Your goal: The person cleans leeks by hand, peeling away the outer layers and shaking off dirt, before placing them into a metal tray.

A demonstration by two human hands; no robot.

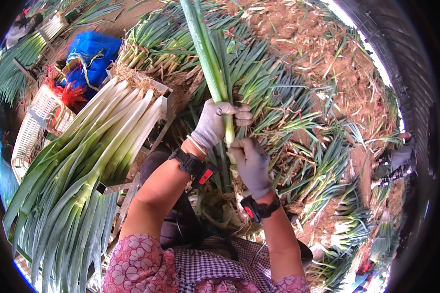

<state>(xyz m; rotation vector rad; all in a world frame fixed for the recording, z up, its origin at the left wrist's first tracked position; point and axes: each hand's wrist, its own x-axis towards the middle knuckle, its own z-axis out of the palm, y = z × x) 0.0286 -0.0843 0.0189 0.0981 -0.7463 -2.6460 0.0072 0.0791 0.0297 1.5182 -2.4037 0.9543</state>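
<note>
A long leek (206, 58) stands tilted in front of me, green leaves at the top and its pale stem lower down. My gloved left hand (220, 119) is closed around its middle, where the green turns light. Just below, my gloved right hand (250, 163) has its fingers curled on the white lower stem. The root end is partly hidden behind that hand. On my left, a thick row of leeks (127, 115) lies across a metal rack (113, 188), roots facing away and leaves hanging toward me.
Heaps of leeks (274, 88) cover the ground ahead and to the right, with loose leaves on brown soil (322, 53). Beyond the rack are a white plastic basket (29, 129), red netting (68, 94) and a blue bag (100, 51). Another person (401, 158) is at the far right.
</note>
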